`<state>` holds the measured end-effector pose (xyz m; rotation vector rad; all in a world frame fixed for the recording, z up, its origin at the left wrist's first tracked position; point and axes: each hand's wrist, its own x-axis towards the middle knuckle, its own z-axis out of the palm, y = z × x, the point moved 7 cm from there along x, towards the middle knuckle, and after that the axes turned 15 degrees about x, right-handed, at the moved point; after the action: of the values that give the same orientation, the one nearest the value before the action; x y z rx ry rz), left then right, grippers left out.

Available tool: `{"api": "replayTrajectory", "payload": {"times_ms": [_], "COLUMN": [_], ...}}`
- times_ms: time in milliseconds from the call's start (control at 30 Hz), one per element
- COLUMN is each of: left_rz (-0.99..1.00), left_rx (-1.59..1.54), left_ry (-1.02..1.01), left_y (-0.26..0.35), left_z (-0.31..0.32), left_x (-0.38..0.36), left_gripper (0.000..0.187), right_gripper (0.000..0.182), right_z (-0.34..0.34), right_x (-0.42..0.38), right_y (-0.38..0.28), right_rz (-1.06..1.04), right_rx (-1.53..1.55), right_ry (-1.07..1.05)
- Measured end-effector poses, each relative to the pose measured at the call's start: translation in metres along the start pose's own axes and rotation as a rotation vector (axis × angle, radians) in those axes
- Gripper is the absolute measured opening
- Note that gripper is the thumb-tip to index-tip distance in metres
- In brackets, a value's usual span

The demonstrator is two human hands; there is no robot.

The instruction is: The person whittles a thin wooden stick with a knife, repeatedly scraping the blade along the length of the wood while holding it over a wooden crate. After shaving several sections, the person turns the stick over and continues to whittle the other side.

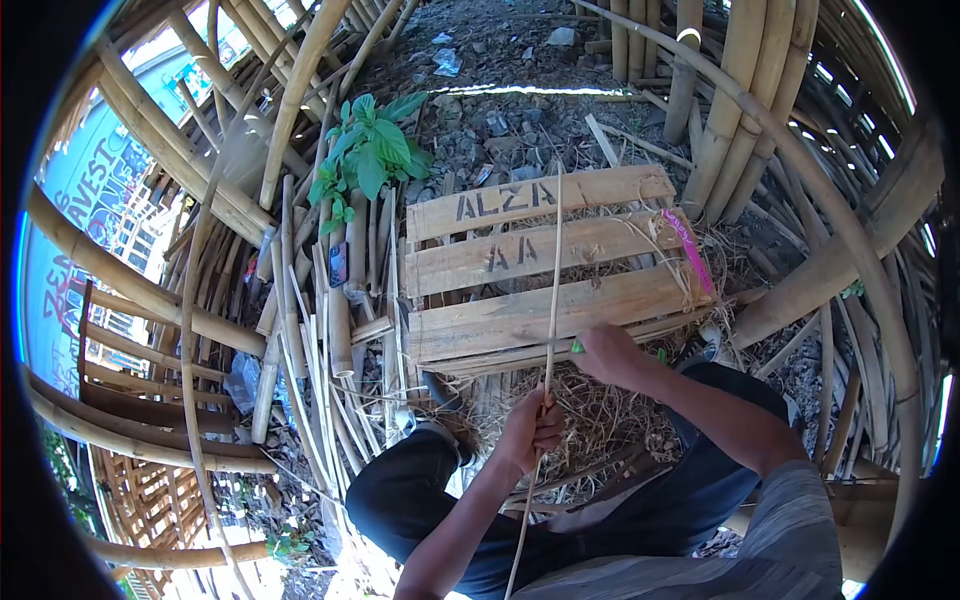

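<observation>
My left hand [528,436] is closed round a long thin bamboo strip [557,262], which stands nearly upright in view and runs from over the crate down past my lap. In my right fist [612,356] is a knife with a green handle [577,346]. Its blurred blade points left and crosses the strip just above my left hand. Behind both hands lies a slatted wooden crate [480,335] with black stencilled letters, and a pink strip [688,250] hangs on its right end. Curly bamboo shavings [600,425] are piled between my knees, below the crate.
Bamboo poles [755,90] and split lengths [320,370] surround me on both sides. A leafy green plant [372,150] grows behind the crate's left corner. What looks like a phone [338,264] rests on the bamboo at left. Stony ground [490,130] lies beyond.
</observation>
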<state>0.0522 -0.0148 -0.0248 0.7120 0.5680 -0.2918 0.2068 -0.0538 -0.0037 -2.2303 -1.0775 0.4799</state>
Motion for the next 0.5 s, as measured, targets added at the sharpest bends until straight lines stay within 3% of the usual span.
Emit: {"api": "replayTrajectory", "payload": {"times_ms": [67,300,400,500], "left_rz": [0.045,0.153,0.141,0.115], "left_rx": [0.083,0.299,0.295,0.335], "left_ry": [0.064,0.203,0.18,0.233], "left_y": [0.001,0.003,0.005,0.002], "left_z": [-0.009,-0.013,-0.014,-0.012], "left_x": [0.004,0.007,0.006,0.003], "left_gripper": [0.031,0.029,0.028,0.027], "right_gripper": [0.024,0.027,0.024,0.022], "right_z": [0.032,0.001,0.02,0.022], "right_x": [-0.018,0.005,-0.011,-0.006], "right_y": [-0.017,-0.001,-0.025,-0.02], "right_rz": [-0.082,-0.008,-0.137,-0.162], "right_rx": [-0.009,-0.067,-0.103,-0.165], "right_ry": [-0.226,0.025,-0.139,-0.084]}}
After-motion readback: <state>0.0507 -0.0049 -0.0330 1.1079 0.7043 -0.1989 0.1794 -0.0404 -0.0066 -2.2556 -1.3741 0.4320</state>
